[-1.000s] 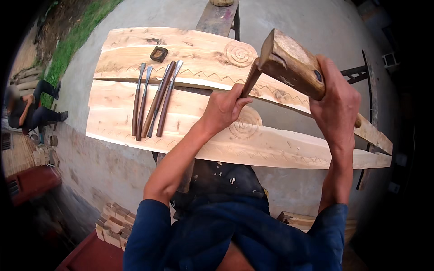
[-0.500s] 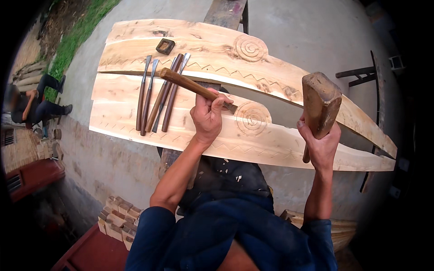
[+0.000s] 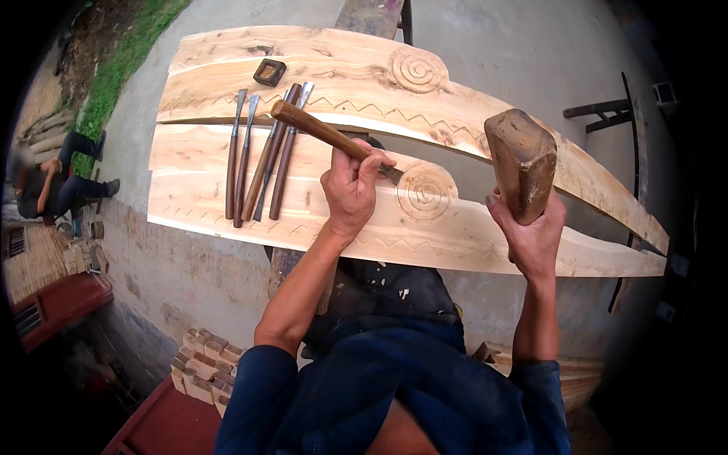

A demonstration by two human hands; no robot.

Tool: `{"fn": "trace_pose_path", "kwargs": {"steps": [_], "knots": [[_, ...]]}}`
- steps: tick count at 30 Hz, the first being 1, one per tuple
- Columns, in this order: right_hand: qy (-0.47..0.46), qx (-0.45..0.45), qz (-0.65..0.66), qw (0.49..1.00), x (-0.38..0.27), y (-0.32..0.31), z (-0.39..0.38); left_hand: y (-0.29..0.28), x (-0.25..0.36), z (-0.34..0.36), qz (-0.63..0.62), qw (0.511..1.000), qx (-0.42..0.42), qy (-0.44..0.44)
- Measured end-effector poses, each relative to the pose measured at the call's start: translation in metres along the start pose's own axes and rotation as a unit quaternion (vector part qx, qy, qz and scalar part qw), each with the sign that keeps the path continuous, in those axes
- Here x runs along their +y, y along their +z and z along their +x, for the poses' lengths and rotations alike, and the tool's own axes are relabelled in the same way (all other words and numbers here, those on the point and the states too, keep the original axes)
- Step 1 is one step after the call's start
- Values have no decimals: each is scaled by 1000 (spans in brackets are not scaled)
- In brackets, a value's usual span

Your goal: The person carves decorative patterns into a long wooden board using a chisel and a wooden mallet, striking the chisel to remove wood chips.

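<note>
My left hand (image 3: 351, 193) is closed around a wood chisel (image 3: 315, 127). The chisel's long brown handle slants up to the left, and its metal blade meets the left rim of a carved spiral on the nearer pale plank (image 3: 485, 241). In my right hand (image 3: 535, 241) is a wooden mallet (image 3: 522, 155), its thick worn head raised over the plank, to the right of the chisel and apart from it. The mallet's grip is mostly hidden by the head and my fingers. Several other chisels (image 3: 243, 163) lie side by side across the plank, left of my left hand.
Beyond a gap lies a second plank (image 3: 341, 68) with a matching spiral and zigzag line. A small dark square box (image 3: 269, 72) sits on it. A bench (image 3: 368, 17) supports the planks. Wood blocks (image 3: 206, 368) are stacked at lower left. Another person (image 3: 57, 171) sits far left.
My right hand has shifted the mallet left, nearer the chisel, and its head tilts more toward me. My left hand keeps the chisel at the spiral's rim. The whole view has shifted slightly.
</note>
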State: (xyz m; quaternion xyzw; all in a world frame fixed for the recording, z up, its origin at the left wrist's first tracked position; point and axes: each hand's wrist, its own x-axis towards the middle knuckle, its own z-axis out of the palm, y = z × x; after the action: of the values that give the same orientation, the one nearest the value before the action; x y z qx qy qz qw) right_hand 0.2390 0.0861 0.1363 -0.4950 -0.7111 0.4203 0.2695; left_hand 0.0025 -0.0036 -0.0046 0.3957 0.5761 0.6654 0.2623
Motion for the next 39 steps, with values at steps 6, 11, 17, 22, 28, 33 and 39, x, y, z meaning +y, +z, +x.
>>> {"fn": "trace_pose_path", "kwargs": {"steps": [6, 11, 17, 22, 28, 33, 39], "knots": [[-17, -12, -21, 1000, 1, 3, -1, 0, 1, -1, 11, 1000, 1, 3], [-31, -10, -30, 999, -7, 6, 0, 2, 4, 0, 60, 998, -7, 28], [-194, 22, -102, 976, -46, -6, 29, 4, 13, 4, 182, 975, -49, 116], [-293, 106, -92, 946, -106, -32, 54, 4, 14, 4, 199, 969, -39, 144], [-390, 52, 6, 919, -117, -22, 58, 6, 17, 2, 224, 962, -34, 152], [-500, 51, -416, 758, -123, -4, 59, 11, 22, 2, 215, 962, -56, 160], [-491, 41, -414, 765, -118, -3, 45, 6, 68, 30, 95, 986, -117, 78]]}}
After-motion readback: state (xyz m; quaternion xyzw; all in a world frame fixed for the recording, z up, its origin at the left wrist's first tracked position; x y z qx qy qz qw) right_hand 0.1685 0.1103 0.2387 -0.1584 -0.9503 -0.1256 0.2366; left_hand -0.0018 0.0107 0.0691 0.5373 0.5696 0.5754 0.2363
